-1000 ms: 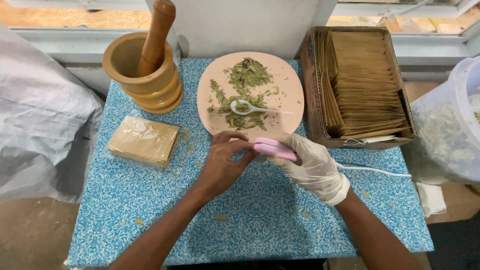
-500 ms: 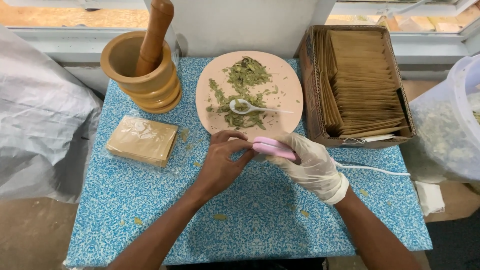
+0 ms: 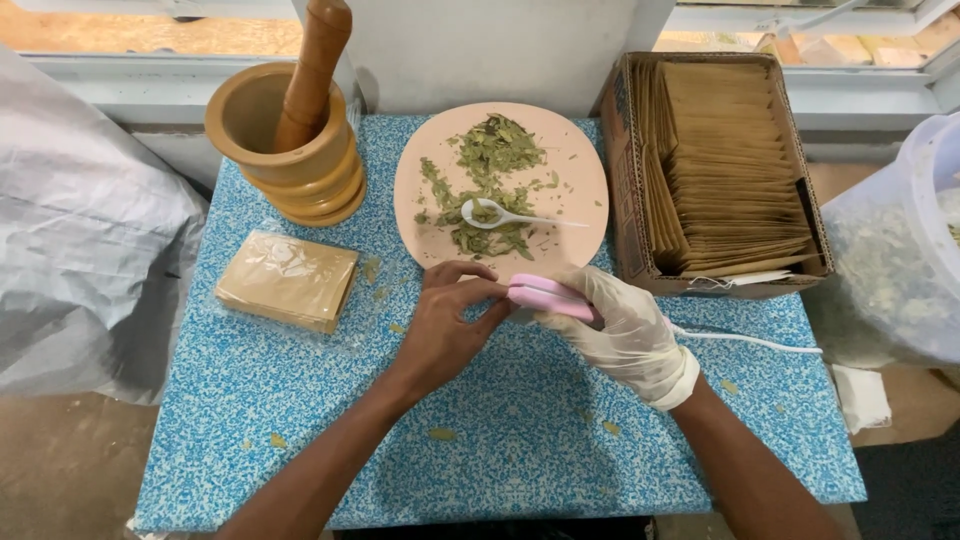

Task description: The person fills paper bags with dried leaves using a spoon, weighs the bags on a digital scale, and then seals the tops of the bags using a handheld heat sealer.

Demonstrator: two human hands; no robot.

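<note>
On a blue speckled counter (image 3: 300, 400), a bare left hand (image 3: 445, 325) pinches the tip of a pink sealer (image 3: 545, 296) (white cord trailing), while the gloved right hand (image 3: 625, 330) grips it, below a plate (image 3: 575, 215) of dried leaves.

Bare left hand (image 3: 440, 330), thin translucent white glove on right hand (image 3: 625, 335), 2 forearms unsleeved

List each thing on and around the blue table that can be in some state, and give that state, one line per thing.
left hand: bare, fingertips at the pink sealer's tip
right hand: gloved, gripping the pink sealer
pink sealer: held, corded
plate: holds dried leaves and a white spoon
mortar: upright, pestle leaning inside
cardboard box: open, full of brown sachets
</note>
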